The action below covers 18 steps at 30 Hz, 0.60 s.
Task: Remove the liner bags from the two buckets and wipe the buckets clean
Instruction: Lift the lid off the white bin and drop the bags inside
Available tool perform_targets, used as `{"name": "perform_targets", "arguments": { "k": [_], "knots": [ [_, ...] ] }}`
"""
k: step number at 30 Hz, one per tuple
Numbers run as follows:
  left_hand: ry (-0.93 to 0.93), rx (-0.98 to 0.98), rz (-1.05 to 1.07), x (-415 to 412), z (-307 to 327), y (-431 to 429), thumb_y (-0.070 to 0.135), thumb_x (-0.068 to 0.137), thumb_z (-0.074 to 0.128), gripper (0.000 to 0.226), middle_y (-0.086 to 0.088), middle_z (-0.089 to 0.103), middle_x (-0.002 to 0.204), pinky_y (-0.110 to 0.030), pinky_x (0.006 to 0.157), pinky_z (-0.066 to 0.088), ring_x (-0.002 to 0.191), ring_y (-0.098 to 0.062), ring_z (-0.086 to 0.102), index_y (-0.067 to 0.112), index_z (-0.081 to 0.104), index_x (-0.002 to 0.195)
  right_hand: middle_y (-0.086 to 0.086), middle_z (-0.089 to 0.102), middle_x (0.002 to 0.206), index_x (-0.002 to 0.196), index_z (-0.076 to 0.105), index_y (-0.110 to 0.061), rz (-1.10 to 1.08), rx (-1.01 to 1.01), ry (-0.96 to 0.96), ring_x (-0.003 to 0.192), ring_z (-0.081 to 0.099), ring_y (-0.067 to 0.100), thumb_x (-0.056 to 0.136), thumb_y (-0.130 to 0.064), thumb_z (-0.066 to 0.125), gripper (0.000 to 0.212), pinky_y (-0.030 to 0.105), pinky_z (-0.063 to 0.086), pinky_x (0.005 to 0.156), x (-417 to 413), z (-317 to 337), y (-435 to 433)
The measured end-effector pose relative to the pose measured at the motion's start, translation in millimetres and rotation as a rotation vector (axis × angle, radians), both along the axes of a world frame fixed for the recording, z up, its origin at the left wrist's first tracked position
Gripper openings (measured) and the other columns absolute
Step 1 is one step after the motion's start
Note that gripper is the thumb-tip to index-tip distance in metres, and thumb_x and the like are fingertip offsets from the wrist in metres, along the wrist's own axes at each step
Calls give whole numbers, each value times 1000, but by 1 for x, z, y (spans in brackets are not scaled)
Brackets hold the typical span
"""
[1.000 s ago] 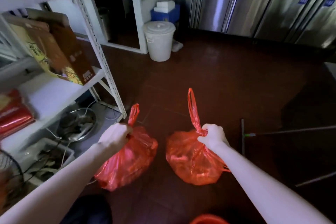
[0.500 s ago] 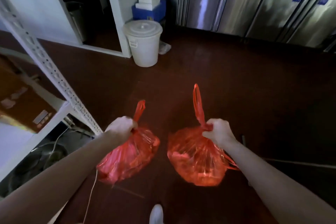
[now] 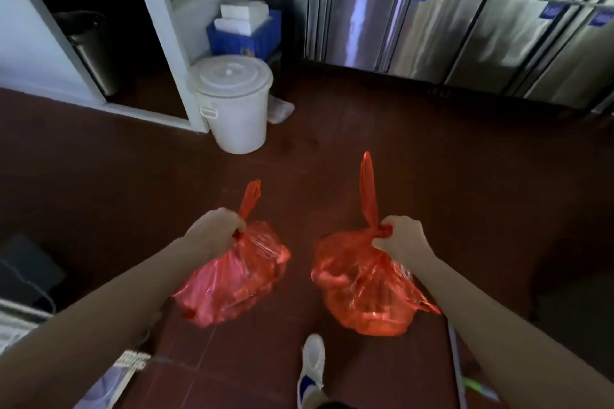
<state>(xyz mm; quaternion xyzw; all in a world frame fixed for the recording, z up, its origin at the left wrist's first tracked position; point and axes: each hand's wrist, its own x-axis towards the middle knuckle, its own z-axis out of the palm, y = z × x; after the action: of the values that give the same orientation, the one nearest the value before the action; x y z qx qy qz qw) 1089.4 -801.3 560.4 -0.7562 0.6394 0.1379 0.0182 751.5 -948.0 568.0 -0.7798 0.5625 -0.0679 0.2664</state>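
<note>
Two filled red liner bags hang in front of me above the dark red floor. My left hand [image 3: 217, 228] is shut on the twisted neck of the left red bag [image 3: 237, 279], whose tied end sticks up past my fist. My right hand [image 3: 400, 237] grips the knot of the right red bag [image 3: 362, 289], its long tail pointing upward. Both bags are off the floor and a little apart from each other. No bucket that the bags came from is in view.
A white lidded bin [image 3: 234, 103] stands ahead by a white door frame [image 3: 159, 33], with a blue crate [image 3: 246, 36] of white boxes behind it. Steel cabinet doors [image 3: 432, 20] line the far wall. My white shoe [image 3: 312, 365] is on the floor below.
I have walked forward with both bags; the shelving on the left has slid out of view and the white bin and steel cabinets have come closer. Both grips are unchanged.
</note>
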Motion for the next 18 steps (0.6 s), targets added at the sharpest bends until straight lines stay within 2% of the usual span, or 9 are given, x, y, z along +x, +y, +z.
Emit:
{"name": "perform_targets", "arguments": {
  "k": [5, 10, 15, 18],
  "knots": [
    [-44, 26, -30, 37, 16, -126, 15, 81, 64, 27, 0, 70, 105, -30, 87, 48, 100, -20, 66, 24, 74, 104, -6, 58, 72, 84, 68, -16, 17, -15, -1, 58, 49, 2, 70, -20, 75, 16, 10, 32, 47, 37, 12, -133],
    [-30, -6, 3, 86, 23, -257, 12, 80, 65, 25, -1, 71, 101, -33, 84, 51, 94, -21, 67, 22, 76, 99, -5, 59, 78, 92, 70, -15, -1, -36, -31, 68, 55, 11, 71, -20, 76, 22, 21, 40, 62, 84, 19, -262],
    [-53, -1, -44, 137, 2, -395, 15, 81, 66, 20, 0, 71, 101, -31, 84, 50, 96, -19, 67, 21, 75, 98, -6, 61, 78, 90, 70, -15, -23, -23, -63, 68, 57, 9, 72, -19, 75, 19, 18, 41, 58, 139, 2, -399],
    [-28, 56, -61, 173, -14, -477, 14, 81, 65, 13, 2, 71, 93, -29, 78, 50, 89, -18, 68, 21, 74, 89, -4, 63, 79, 90, 70, -14, -32, 2, -45, 69, 59, 11, 72, -18, 74, 19, 20, 45, 61, 179, -7, -482]
  ]
}}
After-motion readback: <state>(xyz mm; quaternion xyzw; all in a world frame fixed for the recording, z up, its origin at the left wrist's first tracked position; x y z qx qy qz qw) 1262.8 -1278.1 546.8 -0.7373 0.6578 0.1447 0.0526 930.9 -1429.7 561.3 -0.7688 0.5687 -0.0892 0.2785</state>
